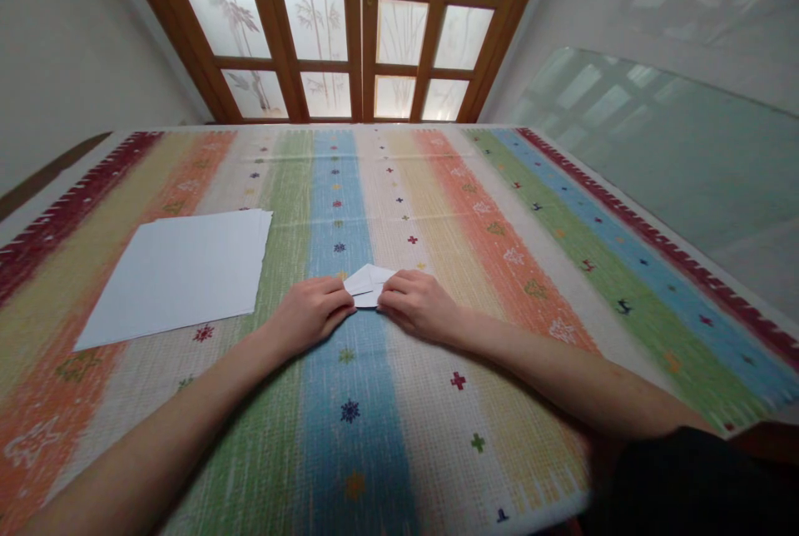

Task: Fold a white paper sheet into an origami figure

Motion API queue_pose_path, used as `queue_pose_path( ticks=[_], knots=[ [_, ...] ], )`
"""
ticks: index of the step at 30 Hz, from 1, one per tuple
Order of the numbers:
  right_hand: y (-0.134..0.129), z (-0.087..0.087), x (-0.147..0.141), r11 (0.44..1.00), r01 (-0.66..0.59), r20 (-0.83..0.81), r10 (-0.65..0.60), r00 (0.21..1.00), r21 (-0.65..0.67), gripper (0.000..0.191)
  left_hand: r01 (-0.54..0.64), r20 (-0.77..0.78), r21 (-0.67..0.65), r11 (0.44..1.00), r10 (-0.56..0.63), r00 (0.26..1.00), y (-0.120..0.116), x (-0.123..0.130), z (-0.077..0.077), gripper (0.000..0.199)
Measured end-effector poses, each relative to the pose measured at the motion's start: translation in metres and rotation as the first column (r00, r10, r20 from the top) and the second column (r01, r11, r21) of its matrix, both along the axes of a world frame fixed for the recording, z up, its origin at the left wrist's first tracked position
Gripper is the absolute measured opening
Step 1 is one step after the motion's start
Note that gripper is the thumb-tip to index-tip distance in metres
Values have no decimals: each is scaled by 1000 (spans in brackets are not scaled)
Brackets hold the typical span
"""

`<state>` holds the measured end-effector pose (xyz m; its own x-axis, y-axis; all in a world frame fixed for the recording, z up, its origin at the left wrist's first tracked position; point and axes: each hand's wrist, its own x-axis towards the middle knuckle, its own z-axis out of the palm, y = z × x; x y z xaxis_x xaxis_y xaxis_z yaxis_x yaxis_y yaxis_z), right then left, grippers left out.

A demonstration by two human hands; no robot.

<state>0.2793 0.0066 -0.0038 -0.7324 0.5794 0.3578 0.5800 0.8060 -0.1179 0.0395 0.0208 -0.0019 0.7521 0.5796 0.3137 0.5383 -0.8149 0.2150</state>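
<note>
A small piece of folded white paper point(368, 282) lies on the blue stripe in the middle of the table, with overlapping flaps and creases showing. My left hand point(315, 309) pinches its left edge between thumb and fingers. At the opposite edge, my right hand point(415, 303) is closed on the paper in the same way. Both hands rest low, close to the cloth. The paper's outer corners are hidden under my fingers.
A stack of white paper sheets point(178, 274) lies to the left, its edges slightly uneven. The striped tablecloth point(349, 453) covers the table. Beyond the far edge stand wooden doors point(355, 28) with frosted panes. A glossy pale panel point(655, 153) lines the right wall.
</note>
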Motion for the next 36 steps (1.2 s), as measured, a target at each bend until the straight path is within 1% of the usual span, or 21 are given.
queue_pose_path(
  ticks=[2,3,6,8,10,14,17,19,20,23,24,25,26,27,28,29,30,31,32,34,36],
  knots=[
    [2,5,-4,990,74,-40,-80,996,-118,22,-54,-11,-75,996,53,999,-1,0,2,26],
    [3,8,-6,976,122,-50,-133,990,-178,21,-86,-20,-117,989,84,996,-1,-1,3,25],
    [9,13,-13,914,245,-47,-274,960,-324,19,-172,-62,-211,962,162,985,-2,-1,7,27],
    [12,15,-17,878,275,-36,-313,949,-392,18,-216,-109,-232,949,195,975,-2,0,9,30],
    [13,18,-18,855,292,-15,-330,944,-428,18,-255,-163,-223,941,222,961,-2,1,10,31],
    [14,24,-18,839,346,50,-360,932,-419,20,-327,-244,-156,932,284,927,-3,5,10,30],
    [14,27,-18,828,363,75,-368,927,-428,21,-373,-255,-102,922,338,906,-1,2,7,33],
    [13,26,-17,821,366,86,-367,926,-438,21,-396,-224,-42,917,378,898,-1,-4,6,35],
    [13,26,-17,822,365,90,-363,927,-438,22,-410,-193,10,912,404,894,-2,-8,7,35],
    [13,25,-17,826,359,108,-348,931,-435,23,-457,-22,218,862,472,881,-9,-18,12,33],
    [13,26,-17,823,358,116,-343,932,-442,23,-458,45,279,844,465,884,-13,-19,15,31],
    [14,27,-17,818,356,123,-339,933,-452,23,-437,100,329,837,429,898,-19,-18,17,27],
    [14,28,-17,813,355,127,-336,933,-461,23,-385,126,365,848,365,922,-25,-16,19,24],
    [14,30,-17,810,353,129,-333,934,-469,23,-303,114,387,871,281,953,-32,-12,19,23],
    [15,31,-18,807,351,130,-331,935,-475,23,-195,65,387,901,185,981,-39,-8,17,27],
    [15,33,-18,804,352,131,-331,934,-478,23,-84,-15,360,929,96,995,-45,-3,13,37],
    [15,34,-18,800,356,135,-334,933,-482,23,-20,-86,317,948,50,995,-51,3,9,53],
    [16,34,-19,794,363,142,-338,930,-487,23,0,-149,267,964,41,988,-55,7,3,69],
    [16,34,-19,788,371,149,-344,927,-491,23,-5,-191,221,975,48,980,-57,10,-2,81],
    [15,31,-19,779,383,151,-358,922,-496,23,-41,-256,132,990,74,964,-59,14,-11,89],
    [14,28,-17,782,378,123,-367,922,-495,23,-71,-295,55,996,85,952,-57,14,-15,92]
  ],
)
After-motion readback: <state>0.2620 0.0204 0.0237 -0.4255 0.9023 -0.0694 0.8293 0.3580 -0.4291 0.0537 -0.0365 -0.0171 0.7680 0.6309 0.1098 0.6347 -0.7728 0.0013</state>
